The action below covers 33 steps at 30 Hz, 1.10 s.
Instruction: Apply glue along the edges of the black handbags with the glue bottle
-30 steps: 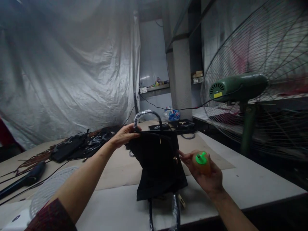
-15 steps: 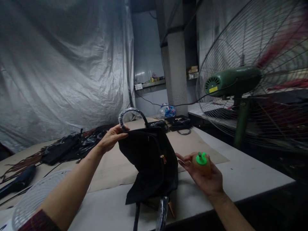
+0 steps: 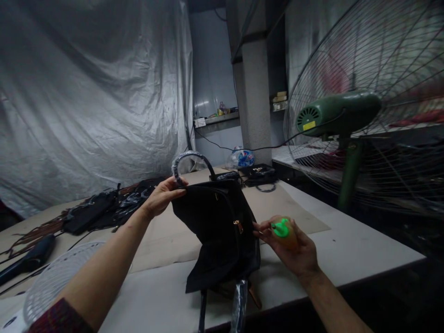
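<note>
A black handbag point(image 3: 218, 231) with a plastic-wrapped handle point(image 3: 189, 159) stands tilted above the table. My left hand point(image 3: 161, 196) grips its top left edge, just below the handle. My right hand point(image 3: 294, 252) is closed round a small orange bottle with a bright green nozzle cap point(image 3: 281, 229). The nozzle points left toward the bag's side, close to a small gold clasp point(image 3: 238, 225). My right fingertips almost touch the bag. A second wrapped strap point(image 3: 239, 305) hangs under the bag over the table's front edge.
A large green standing fan point(image 3: 338, 113) fills the right side. Dark bag parts and straps point(image 3: 100, 208) lie heaped at the left, with a black tool point(image 3: 29, 259) and a white fan grille point(image 3: 55, 277). More black bags point(image 3: 258, 175) sit behind. Plastic sheeting hangs at the back.
The bottle has tipped so its nozzle now points left at the bag, and my right hand has moved closer to the bag's side. My left hand keeps its hold.
</note>
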{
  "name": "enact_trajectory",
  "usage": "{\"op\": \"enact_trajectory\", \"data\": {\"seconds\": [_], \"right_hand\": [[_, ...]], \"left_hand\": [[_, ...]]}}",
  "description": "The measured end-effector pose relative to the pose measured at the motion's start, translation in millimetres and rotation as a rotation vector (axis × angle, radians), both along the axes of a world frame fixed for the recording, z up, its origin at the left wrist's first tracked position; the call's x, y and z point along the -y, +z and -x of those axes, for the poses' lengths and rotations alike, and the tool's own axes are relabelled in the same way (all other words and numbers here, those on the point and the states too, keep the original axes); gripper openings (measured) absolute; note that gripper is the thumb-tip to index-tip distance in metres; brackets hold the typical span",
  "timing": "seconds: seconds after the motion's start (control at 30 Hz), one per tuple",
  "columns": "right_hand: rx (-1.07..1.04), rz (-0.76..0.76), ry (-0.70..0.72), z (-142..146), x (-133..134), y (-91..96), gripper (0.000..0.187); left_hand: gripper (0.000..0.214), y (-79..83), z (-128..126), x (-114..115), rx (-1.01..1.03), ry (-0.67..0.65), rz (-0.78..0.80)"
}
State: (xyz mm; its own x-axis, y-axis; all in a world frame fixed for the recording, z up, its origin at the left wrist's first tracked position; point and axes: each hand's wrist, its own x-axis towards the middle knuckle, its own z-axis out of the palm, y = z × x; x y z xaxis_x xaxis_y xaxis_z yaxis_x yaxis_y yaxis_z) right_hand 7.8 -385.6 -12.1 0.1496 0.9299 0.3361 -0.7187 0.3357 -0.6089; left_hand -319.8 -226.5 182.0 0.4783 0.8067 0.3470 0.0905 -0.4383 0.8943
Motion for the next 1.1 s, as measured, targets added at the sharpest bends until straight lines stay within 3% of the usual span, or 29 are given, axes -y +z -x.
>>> {"op": "enact_trajectory", "data": {"seconds": [0.33, 0.57, 0.67, 0.73, 0.83, 0.87, 0.93, 0.97, 1.03, 1.1], "right_hand": [[0.039, -0.085, 0.059, 21, 0, 37.6, 0.043], [-0.05, -0.022, 0.021, 28, -12, 41.9, 0.023], [-0.158, 0.002, 0.011, 35, -17, 48.8, 0.016], [-0.224, -0.002, 0.002, 40, -22, 58.3, 0.016], [-0.299, -0.015, -0.021, 44, -30, 74.9, 0.019], [-0.314, -0.015, -0.025, 45, -33, 79.9, 0.018], [-0.335, -0.009, -0.026, 46, -37, 87.9, 0.016], [-0.342, -0.003, -0.022, 47, -38, 91.0, 0.014], [-0.352, 0.013, -0.008, 52, -39, 95.6, 0.012], [-0.365, 0.032, 0.008, 59, -38, 98.7, 0.014]], "left_hand": [[0.043, -4.0, -26, -2, -0.056, -0.053, -0.023], [0.031, -8.6, -47, -3, -0.173, -0.023, -0.172], [0.027, -19.7, -62, -3, -0.254, 0.123, -0.29], [0.035, -31.2, -73, 6, -0.222, 0.312, -0.386], [0.046, -51.9, -83, 37, -0.062, 0.673, -0.661], [0.042, -59.1, -84, 51, -0.019, 0.714, -0.759], [0.027, -72.9, -86, 76, -0.009, 0.632, -0.854], [0.02, -79.5, -88, 86, -0.082, 0.527, -0.81], [0.016, -91.8, -92, 94, -0.303, 0.344, -0.567], [0.03, -103.2, -98, 87, -0.515, 0.246, -0.276]]}}
